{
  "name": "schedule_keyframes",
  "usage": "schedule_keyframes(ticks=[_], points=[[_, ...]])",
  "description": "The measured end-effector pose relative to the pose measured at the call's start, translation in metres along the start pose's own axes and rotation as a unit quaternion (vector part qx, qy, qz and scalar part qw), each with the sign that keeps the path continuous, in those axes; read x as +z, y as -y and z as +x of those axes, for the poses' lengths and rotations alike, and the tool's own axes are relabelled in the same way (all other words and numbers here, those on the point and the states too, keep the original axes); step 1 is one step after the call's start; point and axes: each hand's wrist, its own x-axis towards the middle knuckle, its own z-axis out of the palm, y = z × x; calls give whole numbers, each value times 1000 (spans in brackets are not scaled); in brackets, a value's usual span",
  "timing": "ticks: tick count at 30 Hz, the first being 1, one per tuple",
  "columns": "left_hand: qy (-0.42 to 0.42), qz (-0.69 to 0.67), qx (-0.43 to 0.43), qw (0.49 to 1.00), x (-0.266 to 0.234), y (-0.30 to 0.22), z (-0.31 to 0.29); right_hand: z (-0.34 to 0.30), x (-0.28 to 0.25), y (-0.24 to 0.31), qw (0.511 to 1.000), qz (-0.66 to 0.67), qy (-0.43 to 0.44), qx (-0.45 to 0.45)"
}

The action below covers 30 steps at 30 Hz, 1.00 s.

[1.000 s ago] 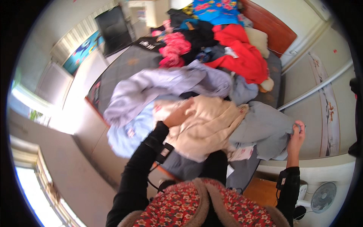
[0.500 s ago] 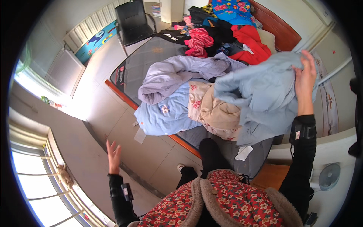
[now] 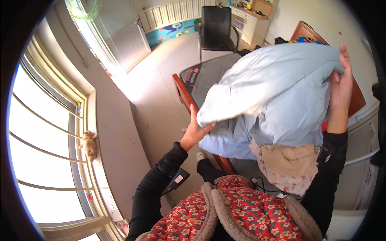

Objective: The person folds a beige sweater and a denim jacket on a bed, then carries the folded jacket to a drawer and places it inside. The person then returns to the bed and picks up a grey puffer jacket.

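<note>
A large pale blue padded cloth (image 3: 273,80) with stitched seams stretches between my hands above the bed; I cannot tell whether it is a garment or a cover. My left hand (image 3: 196,130) pinches its near left corner, thumb over the fabric. At the opposite side, my right hand (image 3: 341,90) grips the upper right edge with its fingers bent around it. Under the raised cloth lie a light blue folded fabric (image 3: 229,148), a beige cloth (image 3: 287,162) and a cream floral fabric (image 3: 281,178). The cloth hides most of the pile behind it.
The bed has a dark grey mattress (image 3: 209,74) and an orange-brown wooden edge (image 3: 183,92). A black chair (image 3: 217,30) stands beyond its far end. To the left are a ledge and a barred window (image 3: 48,132) with a small plush toy (image 3: 89,145). A desk (image 3: 251,22) stands at the back.
My left hand has come from the open air on the left and taken hold of the cloth's corner. The pale blue cloth is now spread between both hands. The view has swung left.
</note>
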Motion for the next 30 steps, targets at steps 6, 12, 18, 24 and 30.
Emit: schedule_keyframes(ticks=[6,12,18,24,30], points=[[-212,125,24,969,-132,24,102,74,51,-114,994,73,-23,73],[-304,293,144,895,-290,-43,207,155,86,-221,984,58,-82,145],[-337,266,250,868,-357,-78,295,190,115,-245,995,17,-70,63],[-261,236,324,878,-415,-31,376,161,155,-243,989,-68,-128,31],[-120,220,315,916,-465,51,434,74,232,-268,941,-238,-230,66]])
